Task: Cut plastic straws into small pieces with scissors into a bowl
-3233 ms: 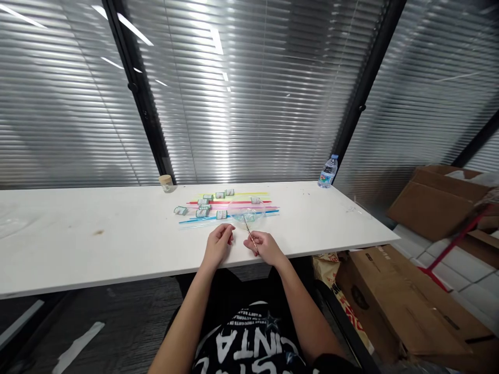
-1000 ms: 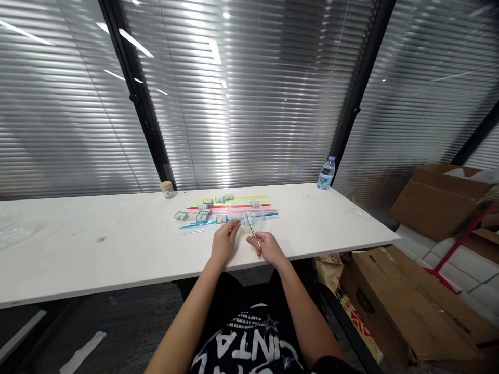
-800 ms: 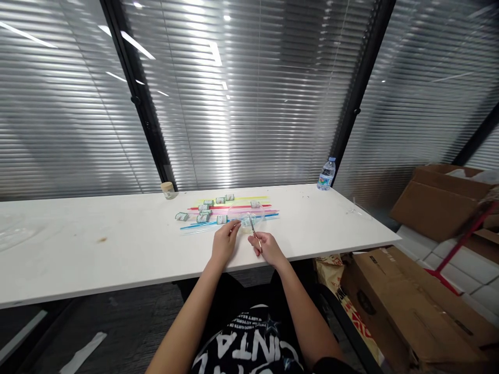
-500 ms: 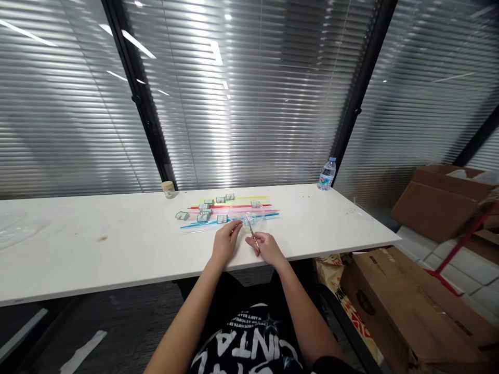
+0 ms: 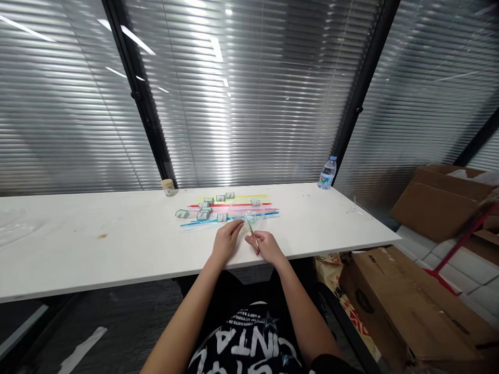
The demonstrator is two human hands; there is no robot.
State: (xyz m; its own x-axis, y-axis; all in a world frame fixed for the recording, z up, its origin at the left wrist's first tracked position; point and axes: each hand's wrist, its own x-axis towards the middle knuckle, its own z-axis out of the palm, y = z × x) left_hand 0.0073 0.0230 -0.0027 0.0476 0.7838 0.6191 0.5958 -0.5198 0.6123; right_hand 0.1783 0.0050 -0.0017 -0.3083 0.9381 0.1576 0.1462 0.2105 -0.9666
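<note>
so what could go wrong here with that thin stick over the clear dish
The right hand holds the thin stick pointing into the light clear dish; a push might slide or tip it, since the left hand only touches its rim. The small rolls lie loose on the coloured straws and could roll if bumped.

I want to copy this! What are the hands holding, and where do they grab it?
The right hand pinches a thin stick near its lower end. The left hand appears empty.
</note>
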